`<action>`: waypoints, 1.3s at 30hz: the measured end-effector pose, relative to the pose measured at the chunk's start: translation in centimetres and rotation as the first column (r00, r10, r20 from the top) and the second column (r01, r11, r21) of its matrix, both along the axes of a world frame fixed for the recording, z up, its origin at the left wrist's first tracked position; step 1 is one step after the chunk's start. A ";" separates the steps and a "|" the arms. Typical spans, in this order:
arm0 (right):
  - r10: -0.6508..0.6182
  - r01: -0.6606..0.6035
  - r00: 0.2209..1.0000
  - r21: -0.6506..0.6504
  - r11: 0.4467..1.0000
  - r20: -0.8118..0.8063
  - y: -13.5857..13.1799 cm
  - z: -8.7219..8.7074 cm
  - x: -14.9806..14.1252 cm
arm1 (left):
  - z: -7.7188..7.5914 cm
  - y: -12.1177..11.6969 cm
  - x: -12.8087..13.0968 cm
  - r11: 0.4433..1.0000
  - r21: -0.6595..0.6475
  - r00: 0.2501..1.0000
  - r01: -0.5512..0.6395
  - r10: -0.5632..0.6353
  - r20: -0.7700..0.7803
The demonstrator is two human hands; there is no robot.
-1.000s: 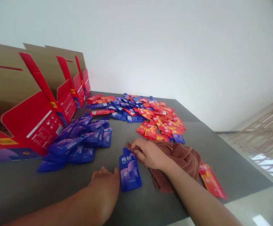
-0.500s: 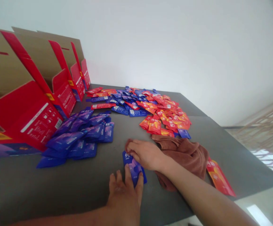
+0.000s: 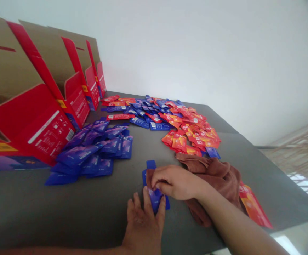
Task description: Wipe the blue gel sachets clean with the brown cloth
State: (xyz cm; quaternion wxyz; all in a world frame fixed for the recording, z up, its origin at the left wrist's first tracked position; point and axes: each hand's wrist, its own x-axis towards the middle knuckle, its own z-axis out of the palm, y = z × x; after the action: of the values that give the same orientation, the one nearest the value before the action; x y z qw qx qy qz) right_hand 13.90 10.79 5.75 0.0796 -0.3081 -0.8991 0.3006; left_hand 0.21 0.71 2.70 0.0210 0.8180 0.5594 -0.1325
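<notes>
A blue pouch (image 3: 155, 201) lies flat on the grey table in front of me, its top tab showing beyond my fingers. With fingers spread, my left hand (image 3: 143, 225) rests on its lower end and presses it down. My right hand (image 3: 176, 181) has closed fingers around a bunched end of a brown cloth (image 3: 220, 177) and presses this against the middle of the pouch. The rest of the cloth lies crumpled under and beside my right forearm. An orange-red pouch (image 3: 253, 205) sticks out from beneath the cloth's right side.
Several open red cardboard boxes (image 3: 47, 127) stand in a row along the left. Before them lies a heap of blue pouches (image 3: 90, 156). A mixed pile of blue and orange-red pouches (image 3: 180, 124) spreads across the back. A white wall (image 3: 196, 46) rises behind the table (image 3: 90, 209).
My right hand and the cloth have moved down the blue pouch, uncovering its top tab. My left hand stays on the pouch. The whole view has shifted slightly.
</notes>
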 end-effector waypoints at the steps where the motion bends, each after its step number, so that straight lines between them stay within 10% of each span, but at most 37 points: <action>1: -0.058 0.058 0.998 0.045 0.997 -0.001 0.1 -0.3 -0.2 | -0.1 0.0 0.0 1.000 0.011 1.000 -0.007 0.007 0.003; 8: -0.245 0.239 0.969 0.167 0.956 0.014 0.9 -1.3 -0.6 | -0.5 -0.6 0.1 0.998 0.062 1.000 0.000 0.000 0.002; 18: 0.093 -0.093 0.996 0.039 0.995 0.010 -0.9 0.0 -0.9 | -0.3 -1.5 -0.2 0.995 0.082 0.999 0.050 -0.050 -0.004; 26: -0.189 0.192 0.981 0.161 0.968 -0.035 1.1 -1.7 -0.3 | -0.3 -1.4 -0.3 0.992 0.108 0.998 0.063 -0.061 -0.018; 34: 0.132 -0.130 0.988 0.020 0.991 -0.080 -0.8 -0.1 -0.2 | 0.2 -1.5 -0.5 0.973 0.226 0.998 0.034 -0.047 0.052; 39: -0.102 0.104 0.995 0.143 0.984 -0.021 0.3 -1.1 -0.8 | 0.1 -1.7 -0.5 0.967 0.246 0.998 0.059 -0.061 0.000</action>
State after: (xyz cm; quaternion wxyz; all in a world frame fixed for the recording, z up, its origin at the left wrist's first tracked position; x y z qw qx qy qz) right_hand 13.14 11.06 4.62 0.1233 -0.3457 -0.9006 0.2328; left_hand -0.26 -0.97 2.79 -0.0823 0.8314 0.5464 -0.0595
